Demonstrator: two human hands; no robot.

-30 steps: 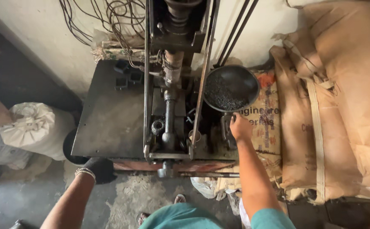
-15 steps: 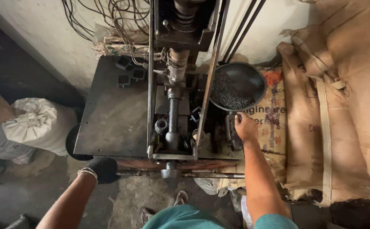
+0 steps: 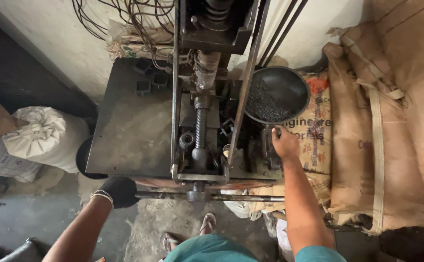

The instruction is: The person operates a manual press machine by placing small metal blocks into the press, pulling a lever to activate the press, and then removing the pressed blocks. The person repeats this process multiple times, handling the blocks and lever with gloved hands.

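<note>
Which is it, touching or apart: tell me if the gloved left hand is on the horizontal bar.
Touching. The head view shows the left hand closed around the end of the bar, with no gap between glove and bar.

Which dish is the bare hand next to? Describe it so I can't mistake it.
Start at the tall press machine against the wall. Right of its frame, atop brown sacks, sits a round black pan above the right hand. It alone holds dark granules.
</note>
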